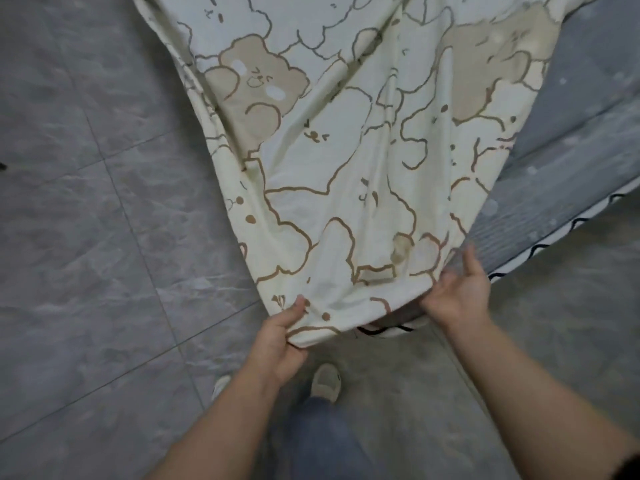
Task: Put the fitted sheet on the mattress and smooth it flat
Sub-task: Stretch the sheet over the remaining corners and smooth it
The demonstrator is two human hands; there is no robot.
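Head view: my left hand (280, 336) pinches the soft, light sheet (346, 150) at its hem over the mattress (568, 161) corner, my right hand (457, 292) lies open beside it; grip the hem.

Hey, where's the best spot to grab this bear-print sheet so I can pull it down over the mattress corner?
Probably the hem at the near corner of the sheet, coming from below. The left hand already pinches that edge; the right hand is beside it with fingers spread. The cloth bunches to a point there, and the mattress corner peeks out just beneath.
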